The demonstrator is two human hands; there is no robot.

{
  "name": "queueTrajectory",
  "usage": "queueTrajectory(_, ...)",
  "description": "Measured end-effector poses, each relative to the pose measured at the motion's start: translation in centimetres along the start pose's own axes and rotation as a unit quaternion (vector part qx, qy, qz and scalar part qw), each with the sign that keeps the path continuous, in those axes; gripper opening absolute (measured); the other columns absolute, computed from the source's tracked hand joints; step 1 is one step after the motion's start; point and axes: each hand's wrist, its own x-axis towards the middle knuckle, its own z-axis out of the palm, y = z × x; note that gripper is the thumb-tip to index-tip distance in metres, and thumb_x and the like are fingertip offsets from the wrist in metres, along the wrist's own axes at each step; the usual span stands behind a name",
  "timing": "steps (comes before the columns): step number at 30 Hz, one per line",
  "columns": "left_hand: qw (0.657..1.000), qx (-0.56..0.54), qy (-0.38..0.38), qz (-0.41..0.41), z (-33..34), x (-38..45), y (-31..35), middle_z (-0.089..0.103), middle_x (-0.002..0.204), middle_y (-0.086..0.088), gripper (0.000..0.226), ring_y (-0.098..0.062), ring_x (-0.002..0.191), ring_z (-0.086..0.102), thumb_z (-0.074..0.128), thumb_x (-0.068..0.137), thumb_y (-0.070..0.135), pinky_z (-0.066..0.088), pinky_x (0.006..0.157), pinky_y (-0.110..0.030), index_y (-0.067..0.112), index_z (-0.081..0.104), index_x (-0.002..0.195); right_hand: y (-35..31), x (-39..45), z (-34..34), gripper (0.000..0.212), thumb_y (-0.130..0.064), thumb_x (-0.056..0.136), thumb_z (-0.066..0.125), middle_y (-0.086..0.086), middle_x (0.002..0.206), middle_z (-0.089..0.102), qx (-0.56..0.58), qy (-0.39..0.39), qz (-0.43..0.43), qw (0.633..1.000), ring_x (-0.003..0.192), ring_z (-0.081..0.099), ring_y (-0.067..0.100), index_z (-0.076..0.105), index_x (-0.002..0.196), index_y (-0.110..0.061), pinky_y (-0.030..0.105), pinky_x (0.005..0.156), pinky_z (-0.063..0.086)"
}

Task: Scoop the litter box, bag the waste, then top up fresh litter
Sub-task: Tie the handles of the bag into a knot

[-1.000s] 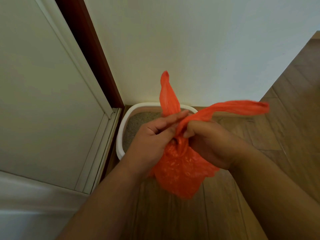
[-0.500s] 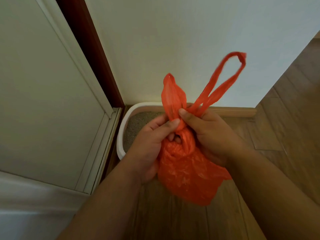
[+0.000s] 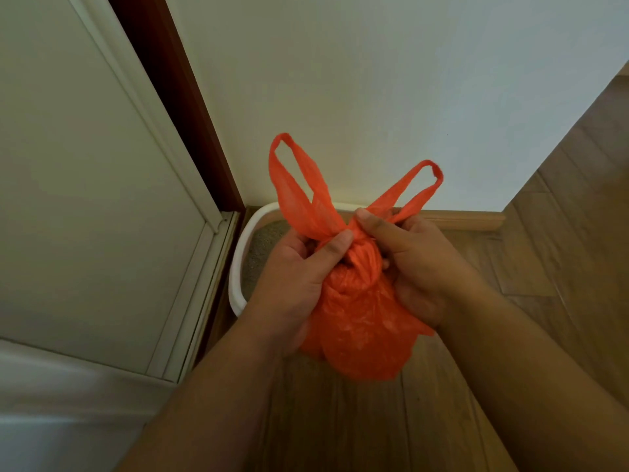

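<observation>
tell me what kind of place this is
Most likely a corner inside a home, perhaps a hallway. A white litter box holding grey litter sits on a wooden floor against a plain wall with a wooden skirting board, beside a pale door.

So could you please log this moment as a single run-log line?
step: bag waste | left hand: pinching left handle | right hand: pinching right handle | orange bag: knotted, held above floor | litter box: behind
</observation>
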Motion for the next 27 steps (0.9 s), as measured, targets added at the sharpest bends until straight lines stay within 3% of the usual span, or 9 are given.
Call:
queueTrajectory(3,0.999,0.023,-0.022,0.0,0.0,0.1,-0.1,0.075,0.125,-0.007,0.039,-0.025,0.117,0.072,0.068,0.098,0.025,0.053,0.106,-0.05,0.015,0.063,0.135,-0.1,-0.1,0.1,0.03,-0.022,0.095,0.068,0.019,0.096,0.075,0.017,-0.028,0.016,0.999,0.082,0.074,0.027,0.067,0.113,0.003,0.043,0.082,0.062)
queueTrajectory(7,0.999,-0.004,-0.046,0.015,0.2,-0.1,0.2,0.075,0.125,-0.009,0.034,-0.024,0.118,0.071,0.061,0.101,0.01,0.058,0.102,-0.041,0.014,0.062,0.134,-0.2,-0.4,0.1,0.029,-0.02,0.102,0.058,0.019,0.117,0.074,-0.008,-0.083,0.016,0.996,0.112,0.071,0.031,0.071,0.121,-0.003,0.047,0.099,0.055)
queueTrajectory(14,0.999,-0.029,-0.005,0.023,0.4,-0.2,0.2,0.077,0.116,-0.011,0.025,-0.026,0.113,0.073,0.064,0.098,0.017,0.061,0.094,-0.036,0.017,0.071,0.122,-0.1,0.1,-0.1,0.015,-0.012,0.096,0.064,0.016,0.102,0.075,0.033,-0.042,-0.036,0.998,0.094,0.074,0.025,0.072,0.107,-0.004,0.035,0.078,0.06)
queueTrajectory(18,0.998,0.026,0.003,0.062,0.0,0.0,0.1,0.079,0.113,-0.003,0.036,-0.02,0.109,0.075,0.071,0.087,0.027,0.062,0.092,-0.037,0.018,0.07,0.121,-0.1,0.2,0.4,0.032,-0.011,0.092,0.071,0.021,0.088,0.071,0.048,-0.006,0.009,0.999,0.067,0.069,0.023,0.063,0.114,0.011,0.032,0.062,0.061)
queueTrajectory(20,0.994,0.074,-0.002,0.079,-0.3,0.1,0.0,0.079,0.113,0.002,0.037,-0.017,0.109,0.074,0.072,0.084,0.031,0.061,0.092,-0.037,0.022,0.071,0.12,0.1,0.3,0.2,0.014,-0.005,0.093,0.068,0.009,0.061,0.063,0.03,0.001,0.037,0.999,0.045,0.059,0.011,0.061,0.084,0.004,0.024,0.045,0.054)
queueTrajectory(21,0.991,0.101,-0.001,0.087,-0.4,0.1,-0.1,0.079,0.112,0.005,0.037,-0.015,0.109,0.074,0.073,0.083,0.033,0.061,0.093,-0.037,0.025,0.071,0.119,0.2,0.4,-0.1,0.025,-0.001,0.093,0.066,0.005,0.056,0.058,0.021,0.009,0.034,0.999,0.041,0.056,0.01,0.052,0.072,-0.007,0.023,0.042,0.051)
queueTrajectory(23,0.982,0.157,0.008,0.104,-0.5,0.1,-0.2,0.078,0.111,0.013,0.036,-0.01,0.108,0.073,0.072,0.082,0.04,0.061,0.094,-0.039,0.033,0.07,0.117,0.2,0.4,-0.3,0.031,0.001,0.091,0.068,0.013,0.068,0.06,-0.011,0.014,0.009,1.0,0.057,0.064,0.018,0.048,0.073,-0.014,0.032,0.054,0.059)
queueTrajectory(25,0.976,0.185,0.024,0.114,-0.6,0.2,-0.3,0.076,0.109,0.017,0.034,-0.006,0.106,0.072,0.072,0.084,0.042,0.062,0.093,-0.039,0.037,0.07,0.117,0.0,0.2,-0.3,0.011,-0.005,0.091,0.071,0.021,0.09,0.068,-0.065,0.008,-0.021,0.998,0.079,0.068,0.028,0.061,0.087,-0.007,0.044,0.076,0.062)
queueTrajectory(27,0.971,0.198,0.046,0.123,-0.8,0.4,-0.3,0.076,0.112,0.017,0.034,-0.006,0.108,0.071,0.075,0.09,0.041,0.061,0.094,-0.042,0.035,0.07,0.123,-0.2,-0.1,-0.3,0.011,-0.013,0.096,0.067,0.018,0.099,0.075,-0.117,-0.013,-0.038,0.992,0.084,0.071,0.025,0.072,0.102,-0.004,0.043,0.082,0.061)
